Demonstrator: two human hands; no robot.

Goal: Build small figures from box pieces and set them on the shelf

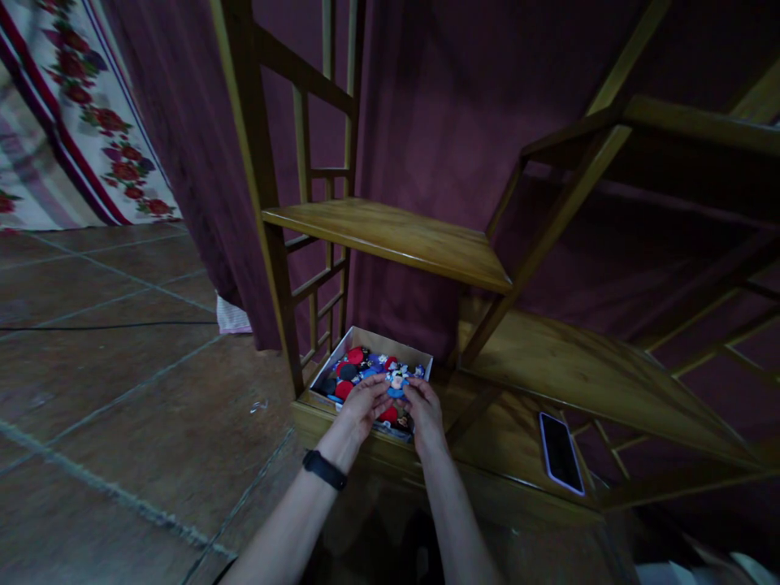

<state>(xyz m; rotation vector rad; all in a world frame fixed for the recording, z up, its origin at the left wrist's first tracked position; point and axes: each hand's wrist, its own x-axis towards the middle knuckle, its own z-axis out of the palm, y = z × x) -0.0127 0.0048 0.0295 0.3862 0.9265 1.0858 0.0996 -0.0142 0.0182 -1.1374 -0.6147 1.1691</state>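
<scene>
Between my two hands is a small blue figure-shaped piece (398, 383) with a pale middle; its exact kind is too small to make out. The fingers of my left hand (364, 404) pinch its left side. On the other side, my right hand (425, 406) grips its right edge. Both hands are just above an open cardboard box (416, 356) on the lowest shelf. Small red, black, blue and purple pieces (347, 371) fill the box, partly hidden by my hands. A black band circles my left wrist.
The box stands on a wooden shelf unit (390, 236) with slanting posts and a higher board above it. Further right on the low shelf lies a phone (561, 452). A purple curtain (201, 162) hangs at left, and a dark cable (122, 327) crosses the tiled floor.
</scene>
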